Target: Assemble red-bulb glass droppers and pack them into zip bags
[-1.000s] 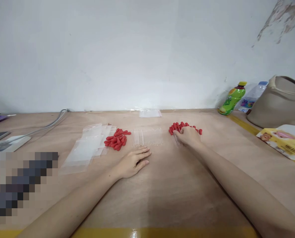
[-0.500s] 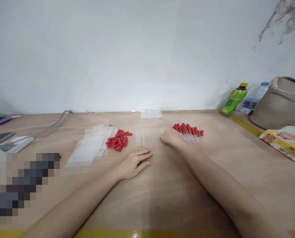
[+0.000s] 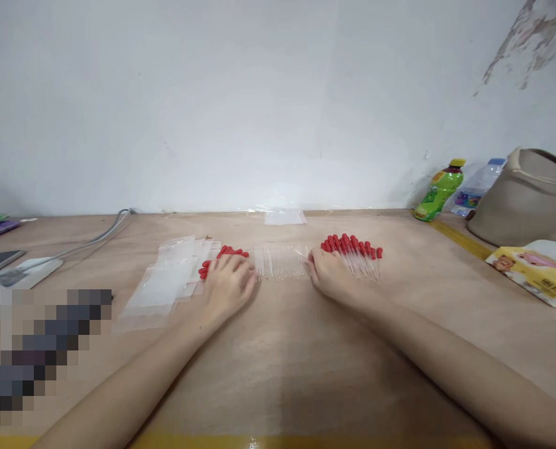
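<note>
The left hand (image 3: 228, 284) partly hid red bulbs (image 3: 231, 251); the right hand (image 3: 329, 273) curled beside central clear tubes (image 3: 278, 263); I couldn't tell either's grip. Plastic bags (image 3: 158, 290) lay left, a green bottle (image 3: 440, 192) far right.

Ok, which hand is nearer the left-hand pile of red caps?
The left. The left hand is right over that pile of red caps, partly covering it; the right hand is away across the clear tubes, by their right end.
</note>
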The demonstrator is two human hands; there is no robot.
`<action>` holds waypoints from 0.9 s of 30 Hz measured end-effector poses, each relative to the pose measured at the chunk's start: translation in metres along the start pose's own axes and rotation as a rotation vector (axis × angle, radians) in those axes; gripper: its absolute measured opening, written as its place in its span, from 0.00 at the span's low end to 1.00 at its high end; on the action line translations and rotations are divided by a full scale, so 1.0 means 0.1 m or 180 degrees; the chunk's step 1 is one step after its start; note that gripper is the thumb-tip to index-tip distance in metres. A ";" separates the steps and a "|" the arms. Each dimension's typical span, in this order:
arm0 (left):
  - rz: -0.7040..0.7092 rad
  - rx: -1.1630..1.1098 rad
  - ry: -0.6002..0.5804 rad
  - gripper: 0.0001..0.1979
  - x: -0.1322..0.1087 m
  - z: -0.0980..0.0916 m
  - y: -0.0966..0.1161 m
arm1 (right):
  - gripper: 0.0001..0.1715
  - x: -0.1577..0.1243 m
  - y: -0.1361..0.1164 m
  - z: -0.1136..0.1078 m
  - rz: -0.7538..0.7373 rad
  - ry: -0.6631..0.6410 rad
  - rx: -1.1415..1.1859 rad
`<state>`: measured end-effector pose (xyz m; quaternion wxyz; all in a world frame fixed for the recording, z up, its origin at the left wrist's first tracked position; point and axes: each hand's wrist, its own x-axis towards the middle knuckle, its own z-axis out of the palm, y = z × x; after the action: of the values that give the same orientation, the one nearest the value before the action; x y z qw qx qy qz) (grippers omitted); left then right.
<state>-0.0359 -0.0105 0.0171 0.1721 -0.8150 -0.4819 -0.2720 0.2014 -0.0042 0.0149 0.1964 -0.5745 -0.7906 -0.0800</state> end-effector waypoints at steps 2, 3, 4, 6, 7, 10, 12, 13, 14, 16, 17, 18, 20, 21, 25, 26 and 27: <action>-0.0325 0.0479 0.0107 0.11 0.07 -0.06 -0.11 | 0.11 -0.16 0.04 -0.01 -0.0455 0.0184 0.0092; -0.0430 0.0637 0.0098 0.11 0.09 -0.07 -0.17 | 0.10 -0.24 0.05 -0.02 -0.0620 0.0252 0.0135; -0.0505 0.0742 0.0064 0.12 0.11 -0.08 -0.21 | 0.09 -0.30 0.06 -0.04 -0.0735 0.0327 0.0155; -0.0551 0.0840 -0.0051 0.12 0.11 -0.06 -0.29 | 0.08 -0.41 0.05 -0.07 -0.0829 0.0456 0.0153; -0.0542 0.0859 -0.0108 0.13 0.11 -0.04 -0.31 | 0.07 -0.44 0.04 -0.08 -0.0838 0.0504 0.0156; -0.0480 0.0875 -0.0155 0.13 0.08 0.02 -0.35 | 0.07 -0.49 0.00 -0.08 -0.0981 0.0576 0.0306; -0.0451 0.0838 -0.0040 0.13 0.08 0.04 -0.35 | 0.06 -0.49 -0.02 -0.07 -0.1040 0.0559 0.0421; -0.0436 0.0793 0.0059 0.12 0.08 0.03 -0.34 | 0.06 -0.49 -0.03 -0.07 -0.1030 0.0542 0.0457; -0.0411 0.0720 0.0173 0.12 0.08 0.02 -0.32 | 0.06 -0.49 -0.03 -0.06 -0.0994 0.0517 0.0481; -0.0246 0.0433 0.0361 0.10 0.08 -0.03 -0.24 | 0.06 -0.48 -0.03 -0.04 -0.0908 0.0486 0.0549; -0.0118 0.0220 0.0398 0.09 0.08 -0.05 -0.19 | 0.06 -0.48 -0.02 -0.03 -0.0876 0.0482 0.0614; 0.0039 -0.0036 0.0390 0.08 0.06 -0.07 -0.13 | 0.06 -0.48 -0.01 -0.01 -0.0838 0.0488 0.0693; 0.0242 -0.0525 0.0250 0.07 0.01 -0.07 0.00 | 0.06 -0.47 0.01 0.03 -0.0737 0.0485 0.0852; 0.0257 -0.0715 0.0174 0.06 -0.03 -0.06 0.05 | 0.06 -0.47 0.02 0.05 -0.0688 0.0480 0.0919; 0.0128 -0.1016 -0.0166 0.05 -0.15 0.03 0.16 | 0.06 -0.47 0.04 0.12 -0.0649 0.0464 0.1061; 0.0081 -0.1037 -0.0175 0.05 -0.17 0.06 0.16 | 0.06 -0.48 0.05 0.12 -0.0670 0.0486 0.1063; 0.0053 -0.1059 -0.0171 0.06 -0.19 0.08 0.16 | 0.06 -0.48 0.05 0.13 -0.0704 0.0498 0.1051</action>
<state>-0.0268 -0.0266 -0.0008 0.0241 -0.8432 -0.4279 -0.3247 0.2154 -0.0398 -0.0164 0.3387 -0.4363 -0.8335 -0.0148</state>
